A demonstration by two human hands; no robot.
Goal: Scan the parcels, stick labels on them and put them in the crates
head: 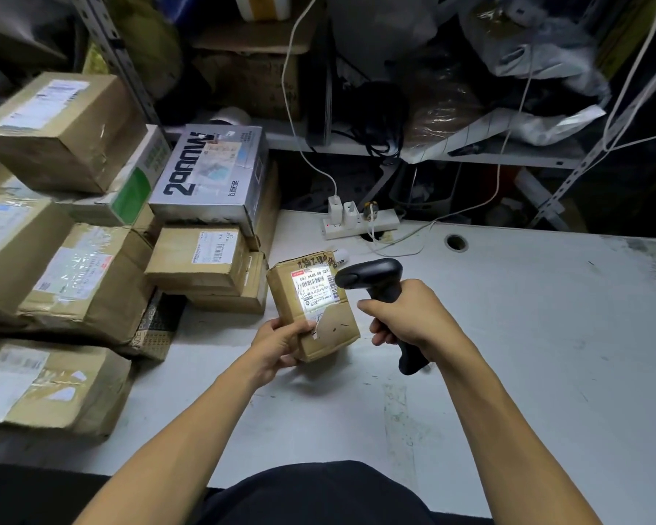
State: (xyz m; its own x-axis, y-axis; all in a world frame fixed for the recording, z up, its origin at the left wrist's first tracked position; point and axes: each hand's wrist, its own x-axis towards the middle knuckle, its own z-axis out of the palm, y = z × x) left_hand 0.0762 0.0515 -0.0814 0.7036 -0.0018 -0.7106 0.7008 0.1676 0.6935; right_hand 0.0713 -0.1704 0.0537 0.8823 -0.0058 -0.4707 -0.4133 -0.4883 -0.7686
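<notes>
My left hand [281,344] grips the near left corner of a small brown cardboard parcel [330,327], held tilted above the white table [527,335]. The parcel's white shipping label [315,289] faces up and is lit bright. My right hand [413,316] is wrapped round the handle of a black handheld barcode scanner [375,280]. The scanner's head points left at the label from a short distance. No crate is in view.
Several taped cardboard parcels [80,282] are stacked on the table's left side, with a grey printed box [213,172] on top at the back. A white power strip [360,221] with chargers and cables lies at the table's far edge. Cluttered shelves stand behind.
</notes>
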